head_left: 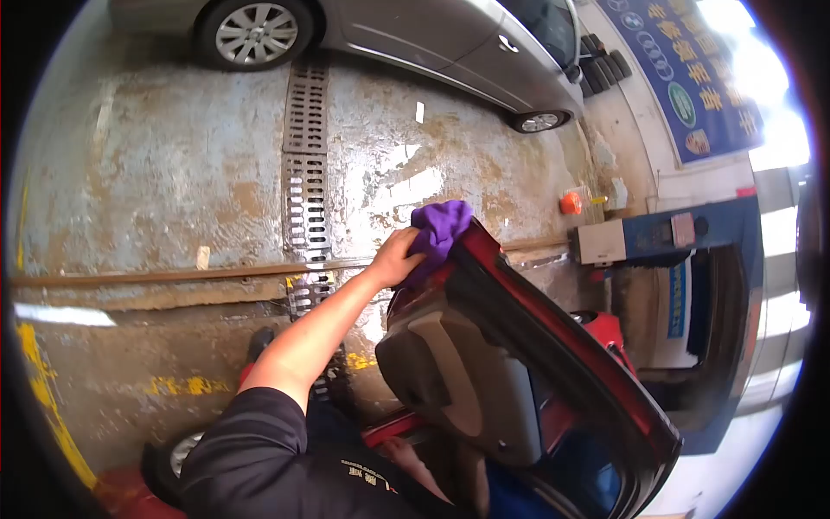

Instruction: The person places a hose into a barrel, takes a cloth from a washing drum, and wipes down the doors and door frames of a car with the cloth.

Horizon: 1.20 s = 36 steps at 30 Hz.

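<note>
My left hand (399,258) is closed on a purple cloth (442,227), which is pressed over the upper end of an open dark red car door (480,245). The arm reaches out straight from a black sleeve. Below the cloth, the door's inner panel (510,406) in grey and beige faces me, and its black-edged frame slopes down to the right. Low in the view, what appears to be my right hand (400,453) is near a red edge of the car. Shadow and the door obscure its fingers.
A grey car (415,39) is parked across the top. A slotted drain grate (308,203) runs through the wet floor, crossed by a rusty rail (199,275). An orange object (571,203), stacked tyres (603,69) and a blue banner (683,82) are on the right.
</note>
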Motion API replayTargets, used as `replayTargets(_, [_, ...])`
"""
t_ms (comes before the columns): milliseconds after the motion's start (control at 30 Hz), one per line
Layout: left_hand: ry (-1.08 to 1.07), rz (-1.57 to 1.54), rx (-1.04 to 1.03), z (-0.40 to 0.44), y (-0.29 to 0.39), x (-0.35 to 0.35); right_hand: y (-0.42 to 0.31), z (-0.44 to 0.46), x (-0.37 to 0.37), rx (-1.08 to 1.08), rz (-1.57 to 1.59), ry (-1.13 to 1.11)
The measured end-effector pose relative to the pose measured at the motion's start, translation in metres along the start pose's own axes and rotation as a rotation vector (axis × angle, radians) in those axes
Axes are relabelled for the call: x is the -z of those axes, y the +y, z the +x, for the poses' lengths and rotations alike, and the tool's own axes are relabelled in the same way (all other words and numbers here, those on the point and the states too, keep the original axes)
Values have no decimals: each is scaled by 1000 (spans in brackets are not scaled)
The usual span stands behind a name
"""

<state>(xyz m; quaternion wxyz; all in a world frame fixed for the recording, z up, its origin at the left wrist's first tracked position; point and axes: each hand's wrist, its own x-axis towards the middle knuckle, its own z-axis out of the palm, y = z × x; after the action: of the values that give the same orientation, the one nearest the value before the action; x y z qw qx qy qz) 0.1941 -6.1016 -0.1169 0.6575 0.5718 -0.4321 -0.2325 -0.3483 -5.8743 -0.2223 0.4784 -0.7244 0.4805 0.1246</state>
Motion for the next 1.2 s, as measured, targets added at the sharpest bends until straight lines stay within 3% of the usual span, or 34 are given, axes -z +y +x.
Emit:
replayTargets(67, [12, 77, 4, 1, -31, 5, -50, 8, 8, -382, 290, -119])
replayTargets(167, [48, 99, -169, 3, -8, 27, -103, 17, 19, -409, 102, -212])
replayTargets(233, [60, -10, -202, 22, 27, 32, -81, 25, 19, -408, 111, -248])
replayTargets(300, [65, -173, -383, 43, 41, 10, -64, 32, 22, -402, 124, -295])
replayTargets(367, [43, -337, -432, 64, 48, -15, -65, 50, 28, -357, -115, -341])
replayTargets(433, [37, -444, -345, 73, 17, -29, -50, 60, 25, -414, 7, -337])
replayTargets(533, [-13, -733, -32, 56, -59, -57, -17, 76, 37, -481, 175, -345])
replayTargets(567, [2, -724, -7, 41, -90, -74, -5, 78, 38, -531, 241, -344])
replayTargets(633, [99, -630, 268, 6, -138, -109, 7, 79, 46, -586, 210, -345])
replayTargets(767, [168, -717, 433, -73, -250, -187, 15, 84, 67, -767, 166, -247])
replayTargets(933, [283, -505, 727, -211, -380, -282, 69, 71, 76, -681, -52, -236])
replayTargets(1067, [376, -711, 921, -291, -407, -334, 78, 74, 71, -669, -65, -172])
replayTargets(1200, [-3, -648, 1231, -358, -388, -351, 51, 90, 72, -621, -114, -225])
